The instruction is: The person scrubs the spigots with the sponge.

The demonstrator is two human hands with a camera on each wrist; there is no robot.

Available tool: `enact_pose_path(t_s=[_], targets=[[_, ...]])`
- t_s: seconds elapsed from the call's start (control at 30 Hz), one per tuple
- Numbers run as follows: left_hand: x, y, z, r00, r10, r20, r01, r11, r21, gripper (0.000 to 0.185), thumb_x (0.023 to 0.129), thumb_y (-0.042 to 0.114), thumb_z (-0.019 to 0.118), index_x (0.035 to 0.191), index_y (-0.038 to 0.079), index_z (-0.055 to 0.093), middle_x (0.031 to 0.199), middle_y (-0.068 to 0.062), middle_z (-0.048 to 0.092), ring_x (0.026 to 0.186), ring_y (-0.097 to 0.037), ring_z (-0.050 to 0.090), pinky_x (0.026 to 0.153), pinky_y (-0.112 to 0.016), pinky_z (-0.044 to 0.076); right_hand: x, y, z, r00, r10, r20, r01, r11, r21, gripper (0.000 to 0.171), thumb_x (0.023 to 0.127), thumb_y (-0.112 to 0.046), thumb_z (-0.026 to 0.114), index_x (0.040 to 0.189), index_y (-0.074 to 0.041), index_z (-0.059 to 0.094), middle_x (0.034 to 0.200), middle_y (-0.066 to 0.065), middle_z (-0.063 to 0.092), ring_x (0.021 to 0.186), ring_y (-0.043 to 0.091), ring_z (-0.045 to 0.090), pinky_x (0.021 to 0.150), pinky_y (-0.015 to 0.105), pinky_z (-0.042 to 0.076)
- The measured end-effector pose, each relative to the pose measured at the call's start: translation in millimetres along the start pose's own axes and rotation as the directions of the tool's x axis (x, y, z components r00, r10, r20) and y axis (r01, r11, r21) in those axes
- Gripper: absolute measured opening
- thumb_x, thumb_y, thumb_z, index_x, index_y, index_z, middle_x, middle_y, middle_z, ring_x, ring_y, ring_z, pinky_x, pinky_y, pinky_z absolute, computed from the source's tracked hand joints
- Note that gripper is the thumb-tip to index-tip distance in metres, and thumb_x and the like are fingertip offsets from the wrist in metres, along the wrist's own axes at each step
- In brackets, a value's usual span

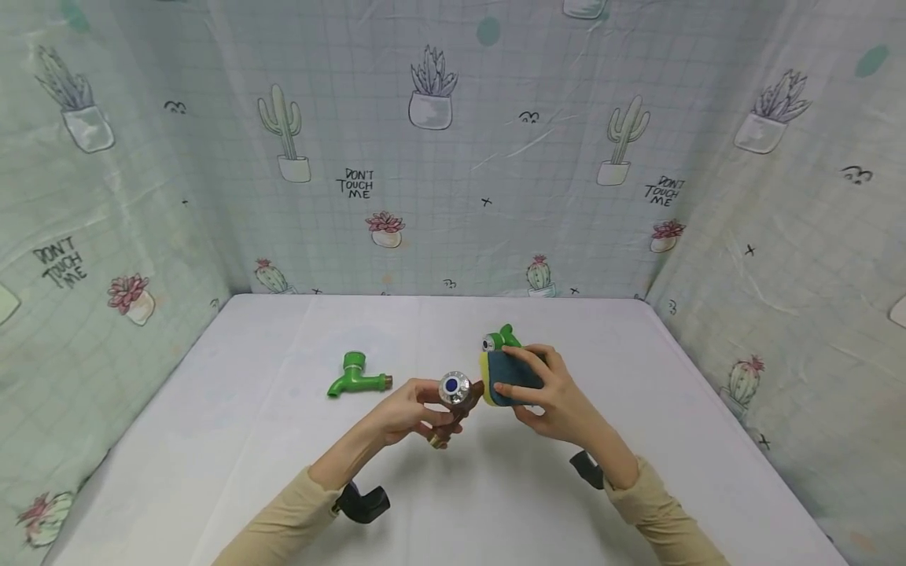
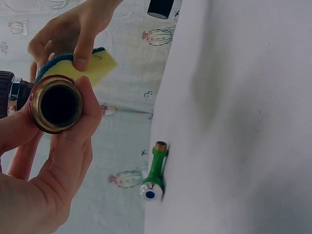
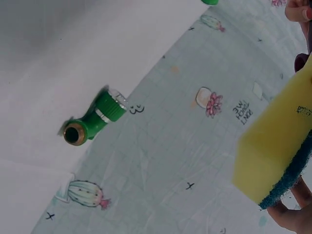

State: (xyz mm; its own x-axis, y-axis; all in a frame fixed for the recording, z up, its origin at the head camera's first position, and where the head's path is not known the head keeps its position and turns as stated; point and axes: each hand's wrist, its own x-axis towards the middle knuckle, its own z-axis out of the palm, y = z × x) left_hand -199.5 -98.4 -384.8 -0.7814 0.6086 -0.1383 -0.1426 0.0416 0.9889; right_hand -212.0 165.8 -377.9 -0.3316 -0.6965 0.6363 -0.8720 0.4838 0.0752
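Note:
My left hand (image 1: 409,410) grips a brown tap (image 1: 465,407) with a round silver knob that has a blue centre. In the left wrist view, the tap's brass threaded end (image 2: 72,117) faces the camera, with my thumb and fingers around it. My right hand (image 1: 561,399) holds a sponge (image 1: 515,380), its dark blue scouring side toward the head camera and its yellow side toward the tap. The yellow edge is right at the tap's spout (image 3: 301,62). Both things are held up above the white table.
A green tap (image 1: 359,382) lies on the white table (image 1: 283,346) left of my hands. Behind the sponge lies another green tap (image 1: 506,336), partly covered, with a silver knob. Black wrist devices (image 1: 364,504) sit by both forearms. A cactus-printed curtain (image 1: 453,173) encloses the table's back and sides.

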Motion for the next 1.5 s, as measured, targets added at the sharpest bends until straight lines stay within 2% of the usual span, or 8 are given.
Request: enact_pose_path(t_s=[0.3,0.5,0.63,0.8,1.0,1.17,1.37,1.5], targets=[[0.6,-0.6,-3.3,1.0,-0.021,-0.002,0.021,0.998,-0.053,0.04,0.08,-0.002,0.056,0.12,-0.002,0.05,0.098,-0.009,0.062,0.078,-0.018,0.066,0.066,-0.044,0.056,-2.4,2.6,7.7,0.996,0.077,-0.044,-0.07,0.99,0.126,0.028,0.087,-0.036,0.048,0.109,-0.028,0.061,0.131,0.016,0.041,0.11,0.03,0.034,0.075,0.046,0.049],[0.9,-2.6,-3.0,0.999,-0.042,0.02,0.045,0.987,-0.157,0.043,0.083,-0.002,0.053,0.126,0.001,0.046,0.102,-0.009,0.063,0.082,-0.019,0.065,0.067,-0.043,0.055,-1.2,-5.9,11.0,0.99,0.126,-0.067,-0.11,0.974,0.199,0.027,0.087,-0.037,0.049,0.106,-0.026,0.063,0.132,0.015,0.04,0.111,0.028,0.031,0.078,0.049,0.047],[3.0,-2.9,-1.4,0.998,-0.06,0.009,0.061,0.975,-0.214,0.048,0.085,-0.002,0.05,0.132,0.001,0.038,0.11,-0.015,0.059,0.085,-0.02,0.065,0.072,-0.046,0.054,1.1,-13.3,14.6,0.988,0.109,-0.105,-0.084,0.971,0.223,0.026,0.086,-0.036,0.051,0.107,-0.025,0.063,0.131,0.017,0.04,0.111,0.028,0.031,0.076,0.048,0.047],[7.2,-3.0,-0.5,0.996,-0.087,-0.007,0.081,0.951,-0.299,0.052,0.089,0.001,0.047,0.137,0.001,0.027,0.116,-0.017,0.051,0.087,-0.019,0.063,0.075,-0.046,0.054,2.4,-17.1,20.0,0.988,0.055,-0.147,-0.031,0.987,0.161,0.027,0.087,-0.035,0.049,0.108,-0.026,0.063,0.13,0.02,0.04,0.11,0.032,0.033,0.074,0.049,0.046],[5.6,-2.7,-1.7,0.993,-0.115,0.017,0.113,0.924,-0.366,0.055,0.09,0.002,0.045,0.139,0.004,0.021,0.104,-0.009,0.061,0.085,-0.016,0.064,0.069,-0.037,0.056,-0.6,-10.5,20.1,0.987,0.033,-0.156,-0.032,0.999,0.008,0.028,0.088,-0.036,0.042,0.105,-0.029,0.063,0.125,0.021,0.043,0.107,0.036,0.033,0.075,0.052,0.044],[2.4,-1.8,-3.7,0.993,-0.099,0.059,0.114,0.905,-0.41,0.056,0.091,0.002,0.045,0.14,0.006,0.019,0.103,-0.006,0.063,0.086,-0.016,0.064,0.07,-0.035,0.056,-3.5,-3.7,21.4,0.986,-0.006,-0.169,-0.008,0.997,-0.082,0.027,0.088,-0.034,0.042,0.103,-0.029,0.064,0.122,0.024,0.045,0.106,0.039,0.034,0.075,0.053,0.042],[-0.4,1.0,-4.5,0.993,-0.086,0.078,0.112,0.887,-0.448,0.056,0.091,0.0,0.041,0.14,0.005,0.017,0.103,-0.006,0.063,0.087,-0.016,0.064,0.07,-0.033,0.056,-5.1,0.8,21.2,0.982,0.0,-0.19,-0.019,0.995,-0.097,0.028,0.088,-0.034,0.041,0.102,-0.027,0.064,0.121,0.025,0.045,0.106,0.04,0.034,0.074,0.053,0.043],[-0.2,1.4,-4.2,0.993,-0.098,0.061,0.115,0.887,-0.448,0.057,0.091,0.0,0.043,0.14,0.004,0.015,0.105,-0.007,0.062,0.088,-0.017,0.064,0.071,-0.035,0.055,-3.7,-0.7,22.6,0.98,0.031,-0.196,-0.038,0.999,-0.035,0.027,0.087,-0.036,0.043,0.104,-0.027,0.064,0.122,0.024,0.043,0.107,0.038,0.032,0.073,0.052,0.046]])
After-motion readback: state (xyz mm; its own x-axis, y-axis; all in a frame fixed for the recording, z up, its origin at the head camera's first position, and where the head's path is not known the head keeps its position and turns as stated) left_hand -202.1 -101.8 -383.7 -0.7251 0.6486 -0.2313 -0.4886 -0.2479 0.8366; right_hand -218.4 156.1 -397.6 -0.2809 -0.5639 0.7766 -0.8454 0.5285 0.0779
